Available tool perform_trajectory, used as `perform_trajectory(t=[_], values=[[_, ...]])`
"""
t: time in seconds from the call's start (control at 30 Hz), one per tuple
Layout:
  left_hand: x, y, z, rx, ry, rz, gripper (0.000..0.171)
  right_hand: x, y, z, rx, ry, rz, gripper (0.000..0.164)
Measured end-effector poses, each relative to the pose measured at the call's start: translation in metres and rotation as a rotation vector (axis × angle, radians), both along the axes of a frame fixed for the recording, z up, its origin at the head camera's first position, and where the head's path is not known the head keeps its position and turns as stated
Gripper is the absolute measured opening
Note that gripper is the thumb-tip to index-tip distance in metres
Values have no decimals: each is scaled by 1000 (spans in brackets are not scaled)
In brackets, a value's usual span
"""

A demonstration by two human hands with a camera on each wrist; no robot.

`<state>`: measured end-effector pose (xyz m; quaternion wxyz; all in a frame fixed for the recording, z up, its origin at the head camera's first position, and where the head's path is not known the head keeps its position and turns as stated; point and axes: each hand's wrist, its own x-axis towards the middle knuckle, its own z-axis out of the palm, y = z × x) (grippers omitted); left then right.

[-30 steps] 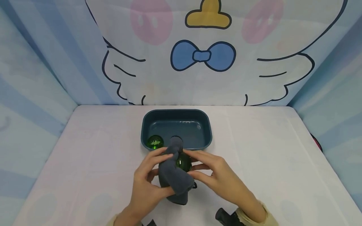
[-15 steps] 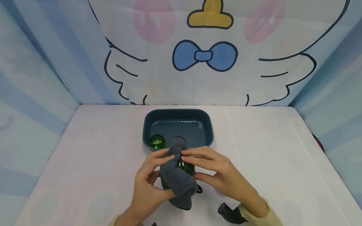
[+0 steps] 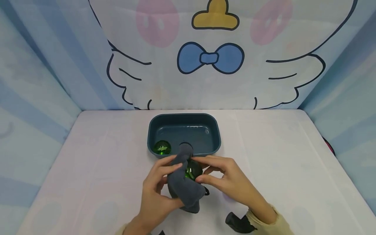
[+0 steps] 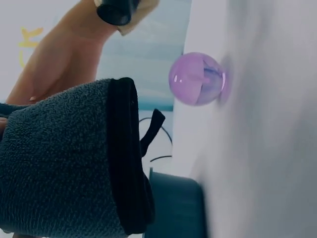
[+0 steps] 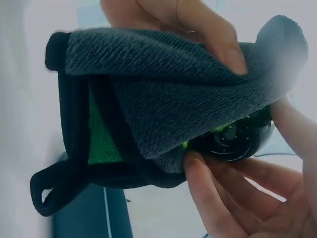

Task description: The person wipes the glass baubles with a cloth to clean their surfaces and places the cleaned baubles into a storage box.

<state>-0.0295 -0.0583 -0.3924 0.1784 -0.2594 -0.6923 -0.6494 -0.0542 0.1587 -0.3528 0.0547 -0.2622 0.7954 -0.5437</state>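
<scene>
- The left hand (image 3: 157, 192) grips the gray cloth (image 3: 185, 186), thumb and fingers curled round it.
- The right hand (image 3: 227, 179) pinches a green ball (image 3: 194, 169) at the cloth's right side, partly wrapped by it.
- Beyond the cloth, a dark blue box (image 3: 189, 133) holds a second green ball (image 3: 162, 148).
- Right of the cloth, a purple ball (image 4: 197, 79) rests on the white table (image 3: 88, 169).
</scene>
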Motion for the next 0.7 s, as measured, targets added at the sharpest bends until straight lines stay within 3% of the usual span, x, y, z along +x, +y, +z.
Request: perform_trajectory(t=[0.1, 0.27, 0.37, 0.47, 0.7], values=[[0, 0, 0, 8, 1, 11, 69, 0, 1, 2, -26, 50, 27, 46], [-1, -2, 1, 33, -15, 4, 71, -1, 7, 4, -40, 261, 105, 53], [-2, -3, 2, 47, -36, -14, 71, -3, 7, 4, -13, 404, 161, 50], [-1, -3, 3, 54, -49, -27, 70, -5, 5, 2, -17, 482, 205, 43], [0, -3, 3, 31, -62, -20, 68, -4, 2, 1, -37, 446, 165, 46]])
